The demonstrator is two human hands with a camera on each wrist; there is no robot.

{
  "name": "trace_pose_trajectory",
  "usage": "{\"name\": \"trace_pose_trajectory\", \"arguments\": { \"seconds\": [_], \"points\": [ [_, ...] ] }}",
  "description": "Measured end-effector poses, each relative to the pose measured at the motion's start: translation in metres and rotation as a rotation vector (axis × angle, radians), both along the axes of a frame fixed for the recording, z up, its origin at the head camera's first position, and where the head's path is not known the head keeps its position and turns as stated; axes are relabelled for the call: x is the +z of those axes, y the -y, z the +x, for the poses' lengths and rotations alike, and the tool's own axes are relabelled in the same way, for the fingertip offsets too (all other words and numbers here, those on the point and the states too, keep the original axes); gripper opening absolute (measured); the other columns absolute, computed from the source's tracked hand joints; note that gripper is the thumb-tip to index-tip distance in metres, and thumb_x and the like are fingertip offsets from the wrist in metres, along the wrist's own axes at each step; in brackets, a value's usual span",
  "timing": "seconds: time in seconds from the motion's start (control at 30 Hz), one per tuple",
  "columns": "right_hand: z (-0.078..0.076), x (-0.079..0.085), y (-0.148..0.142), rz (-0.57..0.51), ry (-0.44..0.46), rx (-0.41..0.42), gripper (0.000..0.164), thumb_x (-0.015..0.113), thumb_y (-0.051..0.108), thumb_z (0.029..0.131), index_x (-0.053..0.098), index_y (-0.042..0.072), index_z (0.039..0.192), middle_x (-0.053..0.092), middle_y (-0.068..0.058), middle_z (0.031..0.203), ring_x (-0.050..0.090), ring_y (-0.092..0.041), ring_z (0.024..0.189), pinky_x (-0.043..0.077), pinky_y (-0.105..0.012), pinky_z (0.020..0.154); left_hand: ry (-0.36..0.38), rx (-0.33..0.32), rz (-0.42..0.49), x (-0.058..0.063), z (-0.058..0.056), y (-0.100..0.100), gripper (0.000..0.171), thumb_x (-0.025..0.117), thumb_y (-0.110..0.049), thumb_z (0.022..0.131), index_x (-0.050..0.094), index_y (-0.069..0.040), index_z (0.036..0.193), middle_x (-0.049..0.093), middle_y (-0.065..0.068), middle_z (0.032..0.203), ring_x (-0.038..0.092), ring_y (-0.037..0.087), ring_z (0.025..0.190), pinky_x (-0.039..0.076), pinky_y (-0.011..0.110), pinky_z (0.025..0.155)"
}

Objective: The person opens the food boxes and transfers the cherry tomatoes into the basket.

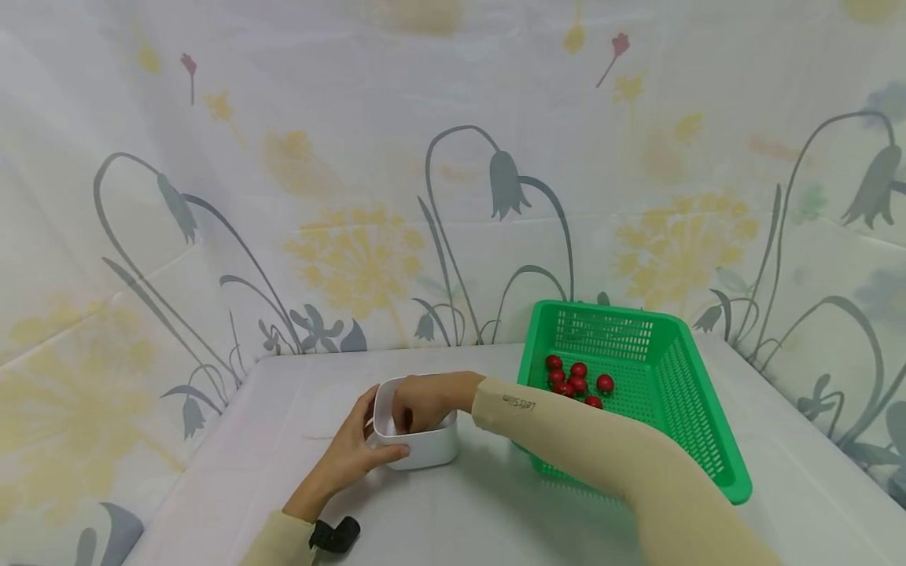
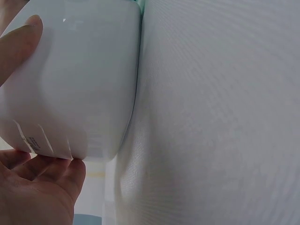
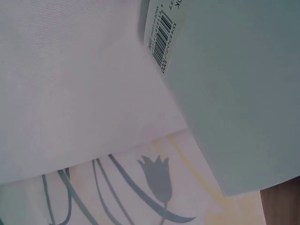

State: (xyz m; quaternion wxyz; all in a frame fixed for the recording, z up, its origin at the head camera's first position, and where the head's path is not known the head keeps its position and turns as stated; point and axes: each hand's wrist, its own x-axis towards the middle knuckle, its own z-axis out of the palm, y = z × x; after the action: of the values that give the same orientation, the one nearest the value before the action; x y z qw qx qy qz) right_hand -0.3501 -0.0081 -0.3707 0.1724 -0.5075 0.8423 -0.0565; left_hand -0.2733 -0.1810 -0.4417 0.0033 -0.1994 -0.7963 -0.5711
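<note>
On the white tabletop stands a white plastic container, open at the top with rounded corners. My left hand grips it from the left, thumb on the near wall and fingers around the far-left side. In the left wrist view the thumb and fingertips press on the container. From the right my right hand reaches down inside it, fingers bent. The rim hides those fingertips, so whether they hold anything is hidden. The right wrist view has the container's outer wall with a barcode label.
A green perforated plastic basket stands to the right, with several small round red items like cherry tomatoes at its left side. My right forearm sleeve passes over its near-left corner. A flower-printed sheet hangs behind the table.
</note>
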Motion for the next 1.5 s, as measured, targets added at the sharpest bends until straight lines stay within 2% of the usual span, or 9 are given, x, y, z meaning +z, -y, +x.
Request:
{"name": "trace_pose_trajectory", "arguments": {
  "seconds": [0.23,0.4,0.53,0.73,0.87,0.97,1.1,1.23,1.5],
  "points": [
    [-0.003,0.003,-0.005,-0.027,0.035,-0.036,0.014,0.071,0.003,0.079,0.074,0.014,0.088,0.064,0.011,0.077,0.057,-0.004,0.073,0.049,-0.014,0.063,-0.014,-0.003,0.007,0.001,0.001,-0.001,0.103,0.085,-0.017,0.073,0.018,-0.011,0.151,0.030,0.012,0.151,0.033,0.031,0.137,0.032,0.050,0.109],
    [-0.003,0.013,-0.011,-0.057,0.019,-0.057,0.017,0.071,0.005,0.082,0.076,0.013,0.096,0.066,0.011,0.085,0.059,-0.003,0.080,0.050,-0.014,0.069,-0.019,0.003,0.009,0.004,0.000,-0.003,0.100,0.085,-0.017,0.072,0.022,-0.014,0.150,0.032,0.011,0.150,0.033,0.029,0.136,0.029,0.049,0.111],
    [-0.001,0.029,-0.019,-0.113,-0.007,-0.083,0.016,0.071,0.009,0.085,0.075,0.012,0.100,0.066,0.010,0.091,0.059,-0.003,0.084,0.050,-0.015,0.073,-0.004,0.019,-0.011,0.005,0.000,-0.003,0.101,0.086,-0.019,0.071,0.022,-0.014,0.150,0.032,0.010,0.150,0.033,0.028,0.136,0.029,0.048,0.111],
    [0.006,0.064,-0.040,-0.230,-0.017,-0.117,0.016,0.068,0.010,0.088,0.074,0.008,0.103,0.064,0.008,0.093,0.060,-0.006,0.084,0.051,-0.015,0.074,0.017,0.056,-0.050,0.006,0.002,0.000,0.104,0.088,-0.023,0.068,0.022,-0.015,0.149,0.035,0.009,0.148,0.036,0.026,0.134,0.029,0.047,0.111],
    [0.010,0.085,-0.059,-0.285,-0.027,-0.131,0.014,0.068,0.009,0.088,0.073,0.011,0.101,0.065,0.006,0.093,0.060,-0.008,0.085,0.052,-0.016,0.075,0.013,0.080,-0.054,0.007,0.003,0.002,0.103,0.088,-0.024,0.068,0.024,-0.016,0.148,0.039,0.008,0.145,0.039,0.026,0.131,0.030,0.048,0.111],
    [0.012,0.093,-0.080,-0.320,-0.037,-0.136,0.014,0.068,0.009,0.088,0.072,0.014,0.101,0.064,0.005,0.096,0.060,-0.008,0.087,0.053,-0.017,0.076,0.008,0.089,-0.040,0.003,0.003,0.002,0.102,0.088,-0.022,0.068,0.025,-0.015,0.148,0.041,0.009,0.143,0.043,0.027,0.127,0.031,0.050,0.110],
    [0.014,0.098,-0.114,-0.386,-0.057,-0.141,0.015,0.067,0.006,0.088,0.072,0.013,0.101,0.063,0.002,0.100,0.061,-0.009,0.088,0.053,-0.018,0.076,-0.013,0.070,-0.023,-0.001,0.003,0.000,0.101,0.087,-0.020,0.068,0.025,-0.014,0.148,0.042,0.010,0.142,0.045,0.027,0.125,0.032,0.051,0.109],
    [0.017,0.097,-0.148,-0.430,-0.051,-0.188,0.016,0.066,0.005,0.088,0.071,0.013,0.101,0.063,-0.001,0.105,0.062,-0.009,0.090,0.054,-0.020,0.077,-0.030,0.064,-0.014,0.000,0.003,-0.002,0.101,0.088,-0.019,0.068,0.026,-0.014,0.148,0.042,0.010,0.142,0.045,0.028,0.124,0.032,0.052,0.108],
    [0.019,0.080,-0.214,-0.420,-0.118,-0.318,0.019,0.068,0.010,0.089,0.071,0.015,0.107,0.064,0.003,0.109,0.062,-0.012,0.096,0.054,-0.027,0.081,-0.003,0.049,-0.020,0.002,0.003,-0.002,0.101,0.086,-0.019,0.070,0.023,-0.014,0.149,0.040,0.012,0.143,0.044,0.029,0.125,0.031,0.052,0.109]
  ]
}}
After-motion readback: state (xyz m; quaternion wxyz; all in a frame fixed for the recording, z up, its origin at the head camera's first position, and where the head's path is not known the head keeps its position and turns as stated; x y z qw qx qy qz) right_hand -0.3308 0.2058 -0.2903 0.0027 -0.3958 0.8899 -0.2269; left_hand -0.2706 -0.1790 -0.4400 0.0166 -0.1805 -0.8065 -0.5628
